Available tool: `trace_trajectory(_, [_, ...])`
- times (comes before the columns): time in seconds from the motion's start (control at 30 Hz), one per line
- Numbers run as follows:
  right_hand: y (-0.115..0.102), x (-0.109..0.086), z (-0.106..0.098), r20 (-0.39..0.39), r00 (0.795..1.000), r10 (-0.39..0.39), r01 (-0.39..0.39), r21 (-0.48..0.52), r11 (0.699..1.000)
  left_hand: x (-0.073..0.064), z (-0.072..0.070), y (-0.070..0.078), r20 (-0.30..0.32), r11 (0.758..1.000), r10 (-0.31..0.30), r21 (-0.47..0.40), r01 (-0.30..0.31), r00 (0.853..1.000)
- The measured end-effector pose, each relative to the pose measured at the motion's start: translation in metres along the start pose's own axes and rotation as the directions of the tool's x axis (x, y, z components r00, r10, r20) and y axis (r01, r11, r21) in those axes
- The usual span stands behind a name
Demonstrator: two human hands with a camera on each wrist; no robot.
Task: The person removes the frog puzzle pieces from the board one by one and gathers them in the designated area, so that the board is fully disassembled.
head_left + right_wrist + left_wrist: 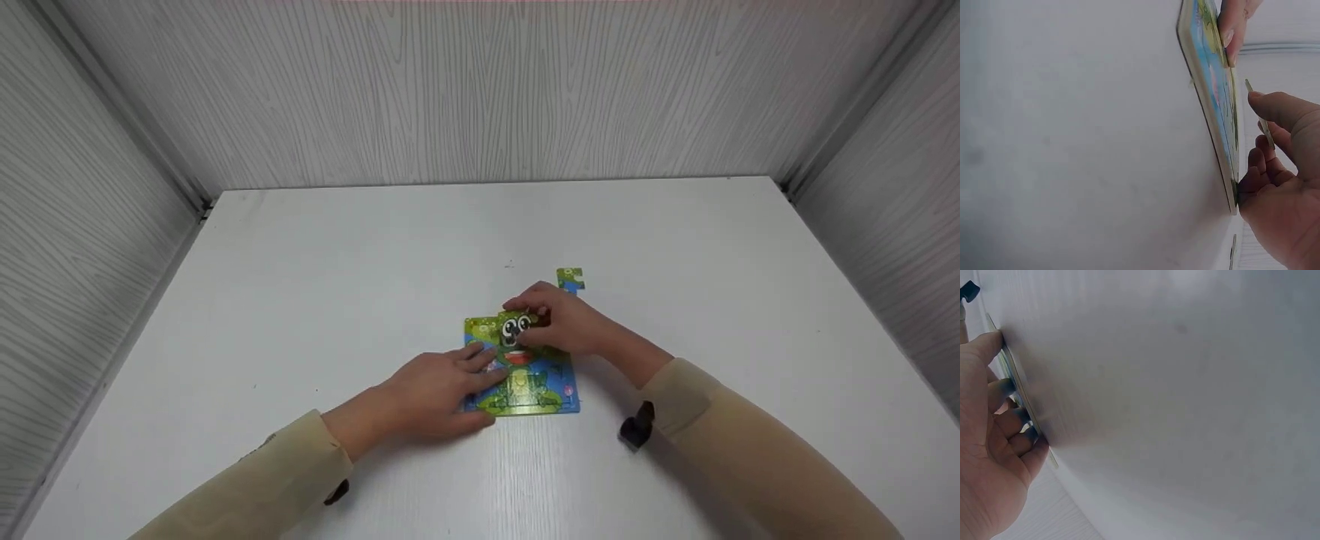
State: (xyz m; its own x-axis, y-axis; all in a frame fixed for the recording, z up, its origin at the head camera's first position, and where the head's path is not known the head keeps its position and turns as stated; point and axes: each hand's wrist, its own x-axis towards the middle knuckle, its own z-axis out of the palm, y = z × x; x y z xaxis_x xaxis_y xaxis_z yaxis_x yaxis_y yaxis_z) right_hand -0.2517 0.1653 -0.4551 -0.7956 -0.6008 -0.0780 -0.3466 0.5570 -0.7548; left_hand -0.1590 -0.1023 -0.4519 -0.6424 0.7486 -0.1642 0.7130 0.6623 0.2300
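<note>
A square frog jigsaw puzzle (525, 390), green and blue, lies on the white table in the head view. My left hand (435, 390) rests on its left side with fairly straight fingers, the thumb by the near edge. Above the upper part of the puzzle, my right hand (574, 322) pinches a puzzle piece (514, 330) printed with the frog's eyes. In the right wrist view that thin piece (1267, 135) is tilted and raised off the board between thumb and fingers, while the lower fingers reach the board's edge (1220, 146). The right hand hides the puzzle's upper right corner.
A loose green and blue puzzle piece (568, 279) lies just beyond the right hand, partly covered by it. The white table (337, 262) is bounded by a wood-grain panel (480, 90) at the back and further panels at both sides.
</note>
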Motion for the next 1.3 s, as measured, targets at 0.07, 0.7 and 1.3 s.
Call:
trace_trajectory(0.07, [-0.002,-0.001,-0.003,-0.02,1.0,0.002,-0.002,-0.001,1.0,0.0,0.0,0.0,-0.002,1.0,0.002,0.002,-0.002,1.0])
trace_trajectory(0.7, [0.004,-0.016,-0.05,-0.185,0.983,-0.004,-0.001,-0.026,1.0,0.0,-0.003,0.003,0.03,1.0,-0.027,0.001,0.027,0.999])
trace_trajectory(1.3, [0.045,-0.031,-0.083,-0.284,0.953,0.106,-0.103,0.024,0.994,-0.001,-0.001,0.002,0.022,1.0,-0.03,0.004,0.03,0.999])
